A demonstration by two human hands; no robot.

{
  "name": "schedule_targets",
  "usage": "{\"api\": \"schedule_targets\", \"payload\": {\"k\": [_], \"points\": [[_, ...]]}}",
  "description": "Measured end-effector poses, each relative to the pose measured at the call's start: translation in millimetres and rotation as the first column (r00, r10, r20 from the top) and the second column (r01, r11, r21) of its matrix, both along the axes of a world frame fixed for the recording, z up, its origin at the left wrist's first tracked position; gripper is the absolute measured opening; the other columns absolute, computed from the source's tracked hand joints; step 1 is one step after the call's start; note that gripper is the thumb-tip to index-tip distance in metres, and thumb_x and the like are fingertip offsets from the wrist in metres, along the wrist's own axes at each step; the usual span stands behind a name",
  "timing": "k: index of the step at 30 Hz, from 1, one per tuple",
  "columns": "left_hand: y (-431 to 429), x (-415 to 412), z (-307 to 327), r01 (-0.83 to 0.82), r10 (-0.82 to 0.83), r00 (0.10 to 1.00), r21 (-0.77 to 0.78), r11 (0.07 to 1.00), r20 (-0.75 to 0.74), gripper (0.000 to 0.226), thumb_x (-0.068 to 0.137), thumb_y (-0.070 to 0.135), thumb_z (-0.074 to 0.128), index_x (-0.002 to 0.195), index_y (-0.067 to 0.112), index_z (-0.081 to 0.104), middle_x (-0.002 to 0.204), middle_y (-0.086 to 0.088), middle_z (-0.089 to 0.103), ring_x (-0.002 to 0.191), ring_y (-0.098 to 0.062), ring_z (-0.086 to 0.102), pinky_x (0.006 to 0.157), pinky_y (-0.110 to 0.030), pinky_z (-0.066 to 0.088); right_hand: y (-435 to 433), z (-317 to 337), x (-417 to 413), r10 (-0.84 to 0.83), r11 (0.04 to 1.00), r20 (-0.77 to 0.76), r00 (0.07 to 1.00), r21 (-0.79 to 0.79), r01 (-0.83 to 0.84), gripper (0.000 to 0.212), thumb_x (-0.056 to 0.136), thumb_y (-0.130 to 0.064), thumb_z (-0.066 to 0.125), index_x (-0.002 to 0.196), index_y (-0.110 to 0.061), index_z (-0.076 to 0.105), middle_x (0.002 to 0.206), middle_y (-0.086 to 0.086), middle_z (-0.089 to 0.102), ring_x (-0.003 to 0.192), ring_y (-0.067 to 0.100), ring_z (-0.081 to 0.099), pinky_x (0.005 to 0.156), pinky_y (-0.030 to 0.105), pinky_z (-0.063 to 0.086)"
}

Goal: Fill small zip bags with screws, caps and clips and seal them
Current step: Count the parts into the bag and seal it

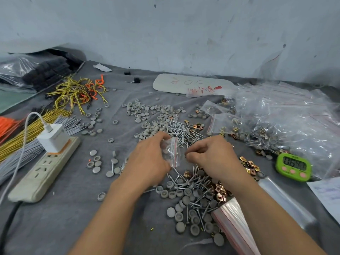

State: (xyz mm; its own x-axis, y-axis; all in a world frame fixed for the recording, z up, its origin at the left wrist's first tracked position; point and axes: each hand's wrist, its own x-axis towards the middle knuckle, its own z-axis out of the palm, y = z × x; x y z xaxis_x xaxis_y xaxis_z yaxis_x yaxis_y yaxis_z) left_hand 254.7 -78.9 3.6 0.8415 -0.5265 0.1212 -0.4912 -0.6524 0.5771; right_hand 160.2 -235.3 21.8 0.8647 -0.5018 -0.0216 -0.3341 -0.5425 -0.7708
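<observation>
My left hand (149, 159) grips a small clear zip bag (172, 152) with a red seal strip, and parts show inside it. My right hand (211, 155) is just right of the bag's mouth, its fingers curled and pinching something small that I cannot make out. Below the hands lies a heap of screws (191, 183), grey caps (184, 201) and copper clips (219, 192). A second pile of screws (181, 131) lies beyond the hands, with more grey caps (145, 111) behind it. A stack of empty zip bags (233, 219) sits by my right forearm.
A power strip (44, 170) with a white charger (53, 138) lies at left, beside bundles of yellow, grey and orange wires (22, 137). Filled bags (276, 131) are piled at right, near a green timer (293, 167). A grey cloth (70, 208) covers the table; a wall stands behind.
</observation>
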Motion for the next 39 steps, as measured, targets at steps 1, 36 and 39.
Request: {"api": "schedule_targets", "payload": {"k": [1, 36, 39], "points": [[0, 0, 0, 0.002, -0.002, 1.000, 0.010, 1.000, 0.008, 0.061, 0.077, 0.029, 0.082, 0.126, 0.044, 0.050, 0.111, 0.019, 0.059, 0.098, -0.008, 0.054, 0.081, -0.029, 0.044, -2, 0, -1, 0.010, 0.994, 0.063, 0.998, 0.106, -0.016, 0.023, 0.078, -0.012, 0.084, 0.076, -0.035, 0.081, 0.073, -0.011, 0.077, 0.071, 0.007, 0.073, 0.072, 0.033, 0.062], [3, -10, 19, -0.124, 0.083, 0.990, -0.451, 0.884, -0.111, 0.057, 0.070, 0.032, 0.084, 0.109, 0.055, 0.050, 0.095, 0.029, 0.068, 0.087, 0.014, 0.059, 0.063, -0.008, 0.040, 1, -16, 12, -0.034, 0.887, -0.182, 0.983, -0.458, -0.054, 0.009, 0.087, -0.030, 0.072, 0.092, -0.033, 0.079, 0.094, -0.010, 0.075, 0.097, 0.017, 0.067, 0.098, 0.038, 0.051], [3, -9, 16, -0.091, 0.054, 0.994, -0.431, 0.898, -0.097, 0.056, 0.069, 0.030, 0.085, 0.111, 0.049, 0.053, 0.095, 0.025, 0.070, 0.087, 0.015, 0.059, 0.064, -0.001, 0.038, 8, -19, 18, -0.036, 0.837, -0.241, 0.970, -0.537, -0.103, 0.016, 0.084, -0.016, 0.067, 0.088, -0.032, 0.069, 0.099, -0.005, 0.072, 0.109, 0.024, 0.060, 0.099, 0.039, 0.037]]}}
